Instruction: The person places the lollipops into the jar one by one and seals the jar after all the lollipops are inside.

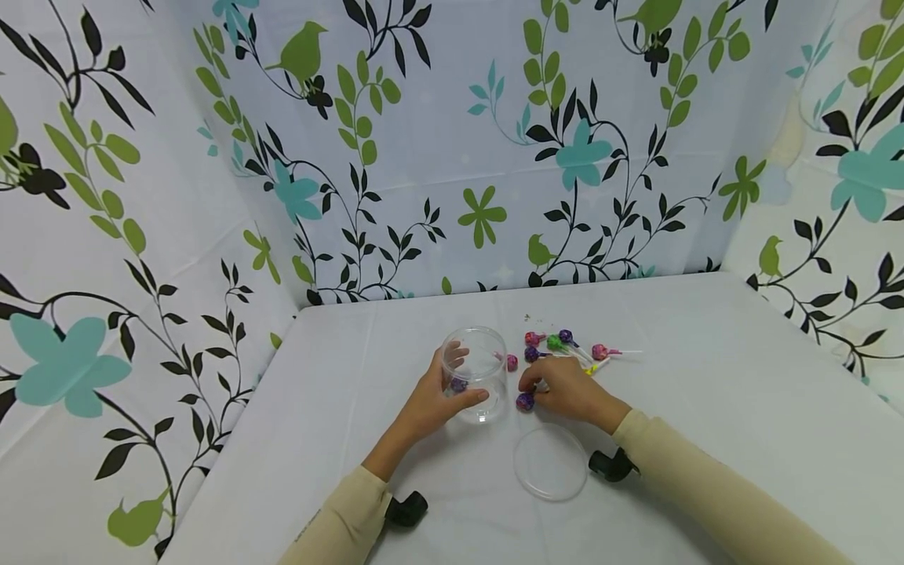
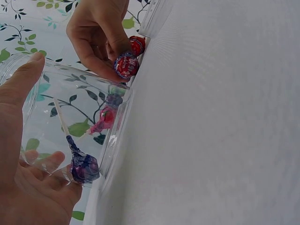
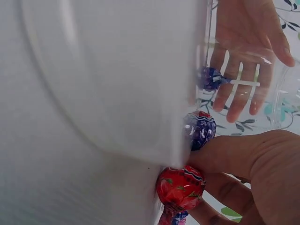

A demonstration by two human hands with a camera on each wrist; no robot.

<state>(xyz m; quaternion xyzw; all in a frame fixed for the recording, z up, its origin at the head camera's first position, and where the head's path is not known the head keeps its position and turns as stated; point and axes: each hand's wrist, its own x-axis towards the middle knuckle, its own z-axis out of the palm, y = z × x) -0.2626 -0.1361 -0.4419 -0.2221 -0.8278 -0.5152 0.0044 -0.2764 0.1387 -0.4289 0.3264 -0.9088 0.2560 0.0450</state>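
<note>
My left hand (image 1: 439, 399) grips a clear plastic jar (image 1: 497, 392) from its left side, thumb in front and fingers behind. Through the wall shows one purple-wrapped lollipop (image 2: 84, 168) inside, its white stick pointing up. To the right of the jar, my right hand (image 1: 570, 390) pinches a purple-and-red lollipop (image 1: 525, 402) close to the table. A red lollipop (image 3: 180, 187) is close by that hand in the right wrist view. The stick of the pinched lollipop is hidden by the fingers.
Behind the right hand lie several loose lollipops, including a green one (image 1: 555, 343) and a pink one (image 1: 600, 351). A pink lollipop (image 1: 512, 362) is just beside the jar. Nearer me lies a round clear lid (image 1: 551, 464). Patterned cloth walls (image 1: 424, 157) surround the white table (image 1: 353, 377).
</note>
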